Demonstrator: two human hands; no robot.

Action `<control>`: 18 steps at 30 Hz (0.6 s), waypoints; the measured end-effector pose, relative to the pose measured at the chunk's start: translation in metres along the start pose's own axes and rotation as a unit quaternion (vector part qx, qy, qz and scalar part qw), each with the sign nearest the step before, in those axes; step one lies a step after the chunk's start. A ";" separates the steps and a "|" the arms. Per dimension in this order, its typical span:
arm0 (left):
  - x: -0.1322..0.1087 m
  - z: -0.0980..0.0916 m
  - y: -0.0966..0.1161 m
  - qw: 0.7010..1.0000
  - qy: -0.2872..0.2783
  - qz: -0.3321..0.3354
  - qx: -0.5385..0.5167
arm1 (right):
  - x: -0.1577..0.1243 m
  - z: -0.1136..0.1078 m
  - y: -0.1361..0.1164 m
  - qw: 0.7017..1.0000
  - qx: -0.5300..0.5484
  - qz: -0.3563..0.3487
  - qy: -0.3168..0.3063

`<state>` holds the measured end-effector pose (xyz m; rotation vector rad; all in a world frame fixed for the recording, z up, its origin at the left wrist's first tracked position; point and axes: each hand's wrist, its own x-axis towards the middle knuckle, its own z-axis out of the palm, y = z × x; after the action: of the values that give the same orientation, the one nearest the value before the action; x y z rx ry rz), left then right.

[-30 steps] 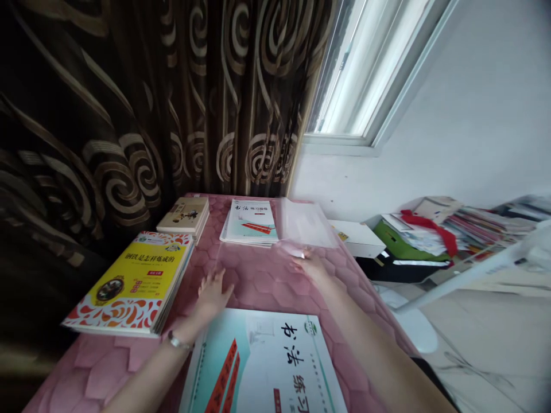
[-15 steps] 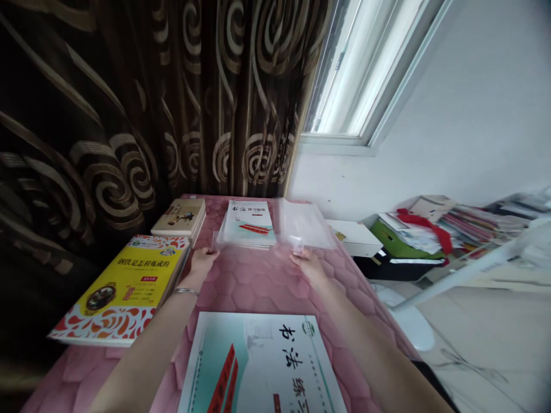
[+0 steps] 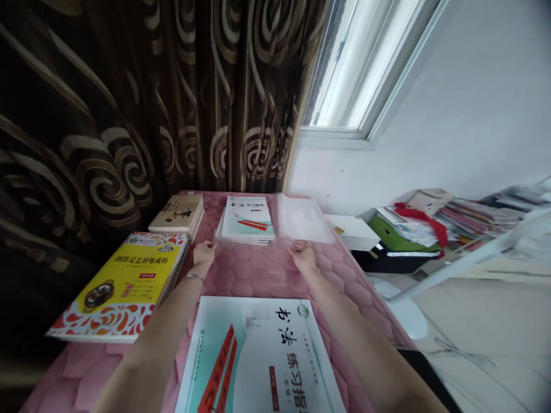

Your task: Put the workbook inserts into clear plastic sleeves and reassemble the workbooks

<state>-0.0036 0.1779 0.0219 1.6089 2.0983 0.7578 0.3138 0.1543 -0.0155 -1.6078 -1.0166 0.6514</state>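
Note:
A clear plastic book cover (image 3: 253, 256), thin and hard to make out, stretches between my two hands above the table. My left hand (image 3: 204, 254) pinches one corner of it, and a metal bangle circles that wrist. The opposite corner is in the closed fingers of my right hand (image 3: 303, 257). Nearer to me, between my forearms, lies a white and teal calligraphy workbook (image 3: 258, 355), turned sideways and cut off by the lower edge. Just beyond my hands is a stack of similar workbooks (image 3: 248, 218), with a pile of clear plastic covers (image 3: 303, 219) to its right.
On the left, a yellow-covered book (image 3: 129, 275) tops a pile, with small tan books (image 3: 177, 213) behind it. The pink quilted tablecloth (image 3: 245, 281) covers the table. A white box (image 3: 353, 230) and a white lamp stand (image 3: 447, 278) are at the right; a dark curtain (image 3: 193, 103) hangs behind.
Both hands still hold the plastic cover, which has lowered and flattened toward the table. The view has shifted slightly, showing more of the near workbook.

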 end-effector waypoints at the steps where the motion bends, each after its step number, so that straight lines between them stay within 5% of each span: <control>1: -0.005 -0.002 0.000 1.000 0.013 -0.007 0.005 | -0.006 -0.005 -0.004 1.000 -0.004 -0.010 0.006; 5: -0.044 -0.012 -0.002 0.996 0.061 0.039 0.042 | -0.056 -0.029 -0.022 0.989 -0.063 -0.122 -0.057; 8: -0.091 -0.024 -0.012 0.971 0.015 0.229 0.073 | -0.117 -0.053 -0.036 0.939 -0.141 -0.223 -0.218; 10: -0.124 -0.032 -0.026 0.940 -0.074 0.322 0.085 | -0.159 -0.071 -0.044 0.894 -0.189 -0.220 -0.342; 13: -0.162 -0.039 -0.053 0.911 -0.139 0.373 0.105 | -0.211 -0.097 -0.052 0.820 -0.261 -0.190 -0.472; 18: -0.181 -0.039 -0.089 0.900 -0.164 0.377 0.143 | -0.245 -0.123 -0.049 0.763 -0.373 -0.108 -0.517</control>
<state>-0.0458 -0.0213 -0.0075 2.5535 1.3602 0.3392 0.2829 -0.1160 0.0436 -1.6927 -2.4970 1.0931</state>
